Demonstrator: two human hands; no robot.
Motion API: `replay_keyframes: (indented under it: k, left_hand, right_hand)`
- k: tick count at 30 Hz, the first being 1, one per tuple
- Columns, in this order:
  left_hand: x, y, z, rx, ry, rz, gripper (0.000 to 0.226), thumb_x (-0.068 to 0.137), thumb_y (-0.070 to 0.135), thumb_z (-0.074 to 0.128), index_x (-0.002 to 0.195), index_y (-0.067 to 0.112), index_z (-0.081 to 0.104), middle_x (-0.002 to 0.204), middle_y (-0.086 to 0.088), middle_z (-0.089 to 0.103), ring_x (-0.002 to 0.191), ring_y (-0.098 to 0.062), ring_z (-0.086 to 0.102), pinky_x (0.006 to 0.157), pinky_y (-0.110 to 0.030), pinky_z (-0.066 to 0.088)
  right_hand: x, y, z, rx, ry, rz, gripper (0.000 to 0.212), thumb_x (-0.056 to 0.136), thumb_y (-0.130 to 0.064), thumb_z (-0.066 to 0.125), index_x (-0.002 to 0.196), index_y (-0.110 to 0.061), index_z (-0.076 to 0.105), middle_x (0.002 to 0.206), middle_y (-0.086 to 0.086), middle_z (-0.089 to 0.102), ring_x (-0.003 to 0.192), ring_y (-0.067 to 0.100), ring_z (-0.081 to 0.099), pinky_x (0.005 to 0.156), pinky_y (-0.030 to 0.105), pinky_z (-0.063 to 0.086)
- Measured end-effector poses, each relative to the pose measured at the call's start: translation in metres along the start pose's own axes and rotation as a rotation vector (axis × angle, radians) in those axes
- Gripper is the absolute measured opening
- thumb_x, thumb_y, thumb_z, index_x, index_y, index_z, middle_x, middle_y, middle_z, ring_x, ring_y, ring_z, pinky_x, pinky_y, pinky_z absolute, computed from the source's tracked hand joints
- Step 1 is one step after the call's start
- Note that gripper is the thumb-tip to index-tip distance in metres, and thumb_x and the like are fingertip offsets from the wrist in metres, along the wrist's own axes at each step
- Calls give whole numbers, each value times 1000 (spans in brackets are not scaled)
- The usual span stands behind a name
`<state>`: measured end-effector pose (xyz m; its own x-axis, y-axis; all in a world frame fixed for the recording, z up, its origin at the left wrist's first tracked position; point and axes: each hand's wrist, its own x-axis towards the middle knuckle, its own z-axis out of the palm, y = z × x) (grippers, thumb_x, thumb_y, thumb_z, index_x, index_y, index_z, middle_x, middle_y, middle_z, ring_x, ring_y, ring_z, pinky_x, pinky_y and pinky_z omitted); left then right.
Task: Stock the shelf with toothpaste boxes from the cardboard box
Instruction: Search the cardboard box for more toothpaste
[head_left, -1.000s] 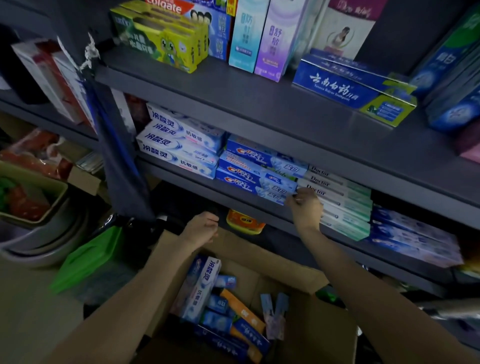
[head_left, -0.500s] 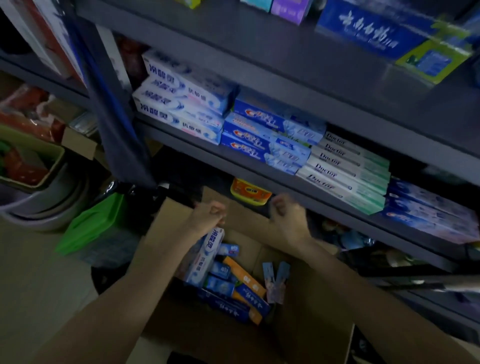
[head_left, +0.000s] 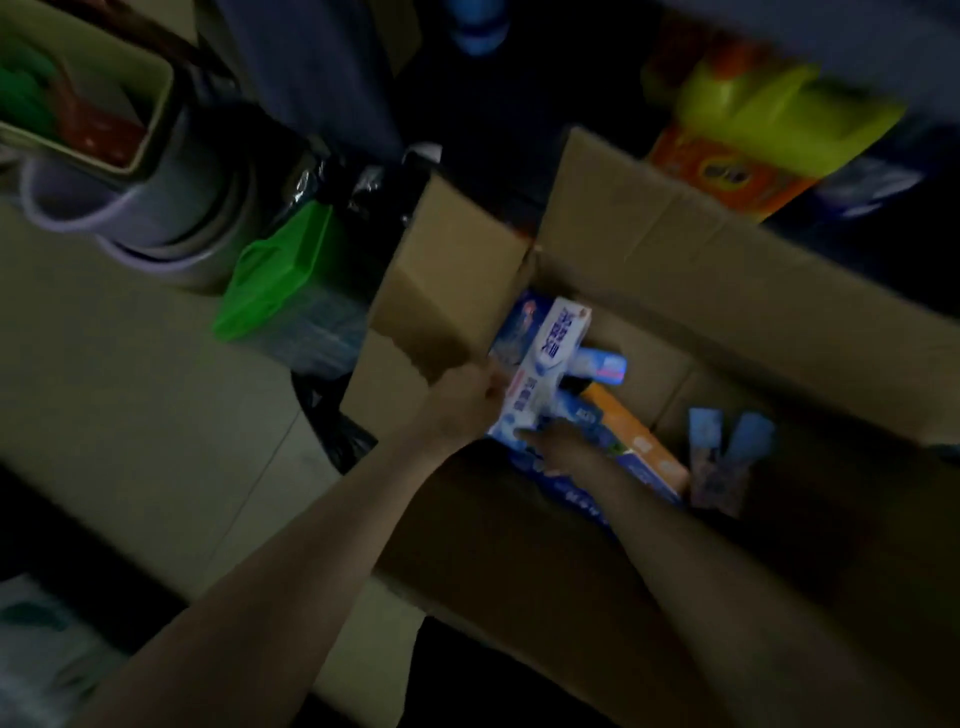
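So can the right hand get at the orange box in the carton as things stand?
Probably yes: the right hand is already inside the cardboard box, right beside the orange box, whose top lies uncovered.

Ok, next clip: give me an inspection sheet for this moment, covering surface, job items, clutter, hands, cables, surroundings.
Surface: pale floor, dim light.
Job's things: open carton holds mixed toothpaste boxes; a white box stands tilted, an orange box lies beside it. Shelf not in view.
Clutter: green lid, stacked basins, black bag, yellow jug.
Hands: left hand at the white box's lower end, beside the carton flap; right hand down among the boxes. Grip too blurred to tell.
Cables: nothing seen.
Surroundings: dark, blurred.
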<state>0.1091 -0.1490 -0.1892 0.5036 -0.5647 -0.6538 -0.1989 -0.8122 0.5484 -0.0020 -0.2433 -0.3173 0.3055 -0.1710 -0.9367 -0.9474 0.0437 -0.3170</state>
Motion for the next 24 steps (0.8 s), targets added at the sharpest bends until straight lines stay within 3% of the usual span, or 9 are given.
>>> replay_keyframes:
  k: [3,4,7,10,13,16,19,22,24]
  left_hand:
    - [9,-18,10,45,-7,-12,27,95,5,41,116,-2,58,116,-18,61,107,-29,59,92,-39,46]
    - [9,-23,12,32,-6,-19,27,95,5,42,115,-3,58,115,-19,62,107,-29,60,92,-38,47]
    - [2,-25,8,-11,-24,-31,24,93,6,47,109,-6,60,110,-19,64,103,-29,61,81,-29,50]
    - [-16,-12,-5,-37,-63,-51,15,91,11,54,99,-1,60,100,-14,63,95,-25,61,75,-29,48]
    - [-38,11,-30,-36,-74,-45,8,92,8,48,97,12,53,96,-5,56,85,-16,55,66,-20,43]
    - [-62,53,-70,-137,-49,11,36,92,8,51,127,12,43,120,-8,50,107,-21,53,69,-20,40]
    - [-84,99,-122,-323,55,187,65,85,3,62,140,14,30,128,-8,36,120,-24,44,76,-20,40]
    - [-102,129,-179,-274,324,339,59,82,-1,61,135,19,41,114,-10,32,96,-24,53,76,-17,46]
    - [-113,141,-212,-306,527,436,47,83,-6,57,125,15,51,109,-6,33,78,-19,55,77,-17,48]
  right_hand:
    - [40,11,29,375,14,96,70,76,-27,75,133,-1,43,133,18,51,117,35,52,94,42,47]
    - [45,13,36,464,22,107,70,74,-23,77,131,-1,45,130,18,53,112,33,54,90,42,50]
    - [23,-6,33,610,18,90,53,80,-19,73,125,-2,51,107,13,59,78,21,56,55,26,48]
    - [-29,-31,-6,707,-20,79,20,87,-19,65,102,-8,58,80,5,58,64,12,53,41,21,45]
    - [-112,-52,-61,536,-10,39,7,89,-17,61,87,-12,56,77,2,55,63,11,51,40,14,46]
    - [-212,-73,-108,128,-102,8,7,91,-20,59,87,-14,57,77,3,54,59,9,47,43,14,42]
    - [-299,-105,-142,-150,-136,-156,24,88,-16,63,112,-11,59,93,6,61,50,3,56,48,13,46]
    - [-371,-147,-152,-171,-86,-350,20,88,-3,60,104,-15,57,93,-4,60,59,1,64,62,16,56]
    - [-397,-170,-154,-153,17,-440,20,87,-4,63,102,-13,53,97,-1,59,61,6,66,69,21,58]
